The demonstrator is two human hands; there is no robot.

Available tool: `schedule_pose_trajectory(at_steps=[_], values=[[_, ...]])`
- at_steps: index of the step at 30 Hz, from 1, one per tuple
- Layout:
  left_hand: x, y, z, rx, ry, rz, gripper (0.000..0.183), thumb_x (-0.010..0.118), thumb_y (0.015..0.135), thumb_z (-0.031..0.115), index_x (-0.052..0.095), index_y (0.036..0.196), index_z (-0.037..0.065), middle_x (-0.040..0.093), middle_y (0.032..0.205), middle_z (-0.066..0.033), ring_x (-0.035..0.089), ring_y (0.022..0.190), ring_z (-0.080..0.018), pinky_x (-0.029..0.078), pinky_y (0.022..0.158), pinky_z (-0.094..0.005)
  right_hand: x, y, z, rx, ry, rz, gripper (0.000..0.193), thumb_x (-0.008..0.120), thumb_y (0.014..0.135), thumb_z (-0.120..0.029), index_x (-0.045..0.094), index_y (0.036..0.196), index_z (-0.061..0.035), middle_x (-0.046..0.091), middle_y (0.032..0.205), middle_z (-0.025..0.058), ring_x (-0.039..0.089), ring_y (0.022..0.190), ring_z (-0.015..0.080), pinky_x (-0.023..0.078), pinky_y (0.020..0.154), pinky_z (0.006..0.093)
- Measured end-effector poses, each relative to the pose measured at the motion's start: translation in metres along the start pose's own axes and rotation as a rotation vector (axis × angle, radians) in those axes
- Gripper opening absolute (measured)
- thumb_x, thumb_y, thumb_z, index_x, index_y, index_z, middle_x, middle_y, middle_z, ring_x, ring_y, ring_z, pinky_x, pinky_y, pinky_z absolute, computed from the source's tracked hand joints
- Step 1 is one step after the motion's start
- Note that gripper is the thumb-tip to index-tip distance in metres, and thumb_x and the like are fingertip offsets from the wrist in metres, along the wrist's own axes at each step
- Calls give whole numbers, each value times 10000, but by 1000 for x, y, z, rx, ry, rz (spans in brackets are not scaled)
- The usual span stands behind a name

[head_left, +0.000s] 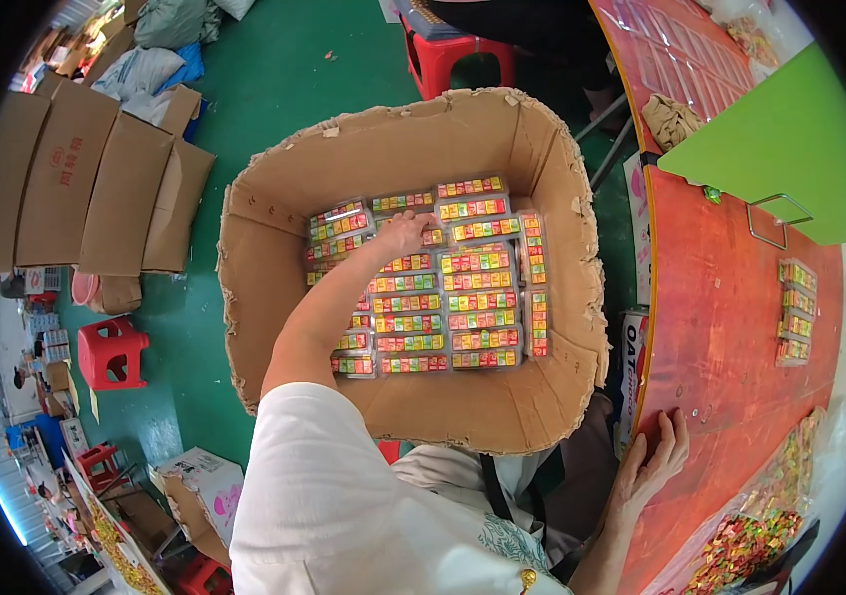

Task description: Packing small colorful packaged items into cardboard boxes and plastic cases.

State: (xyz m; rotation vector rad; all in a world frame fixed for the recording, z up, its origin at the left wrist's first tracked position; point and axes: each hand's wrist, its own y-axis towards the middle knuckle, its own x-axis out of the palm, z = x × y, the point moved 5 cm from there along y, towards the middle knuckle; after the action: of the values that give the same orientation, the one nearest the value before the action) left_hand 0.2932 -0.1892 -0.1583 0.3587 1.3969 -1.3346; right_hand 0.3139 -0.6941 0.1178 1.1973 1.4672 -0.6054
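Note:
A big cardboard box [403, 412] with a ragged rim stands in front of me. Clear plastic packs of small wrapped sweets [482, 263], in red, yellow and green, lie in rows on its bottom. My left hand [405, 231] reaches deep into the box, its fingers bent over the end of one pack in the upper middle rows; the hand hides most of that pack. Off to the right, my right hand [653, 461] rests at the edge of the red table [710, 387], fingers apart and holding nothing.
More packs stand in a row [795, 312] on the table near a green board [780, 149] with a wire handle. Loose sweets [750, 550] are heaped at its near end. Tall cartons [86, 178] and a red stool [112, 354] stand left on the green floor [274, 59].

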Motion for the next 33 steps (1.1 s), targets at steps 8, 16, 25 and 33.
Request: schedule_pose_trajectory(at_steps=[8,16,25,33], values=[[-10,-14,24,-25,62,-46,538,505,945,304,368,1463,252,445,1380,-133,376,1328,-338,337,1075,-524,-3,-2,1,14,-6,6,379,535,905,-124,541,1274,-40,492,1377,168,443,1252,347,300,1050,465],[-5,-9,8,-23,-5,4,470,523,935,330,482,1395,240,453,1367,-124,401,1315,-320,377,1058,-499,-1,-1,-1,35,14,-8,389,551,892,-134,545,1271,-47,489,1381,160,437,1255,347,295,1052,465],[-8,-7,16,-71,87,-48,464,506,903,229,506,1367,250,473,1347,-125,424,1302,-335,390,1043,-520,-1,0,0,21,20,3,399,568,867,-117,552,1260,-52,495,1366,165,440,1244,356,300,1046,471],[4,-6,7,-11,40,64,406,472,912,221,526,1314,207,535,1271,-143,486,1244,-354,431,973,-564,-3,-1,-2,11,39,7,388,592,863,-120,557,1242,-46,492,1363,167,431,1245,364,301,1042,477]])
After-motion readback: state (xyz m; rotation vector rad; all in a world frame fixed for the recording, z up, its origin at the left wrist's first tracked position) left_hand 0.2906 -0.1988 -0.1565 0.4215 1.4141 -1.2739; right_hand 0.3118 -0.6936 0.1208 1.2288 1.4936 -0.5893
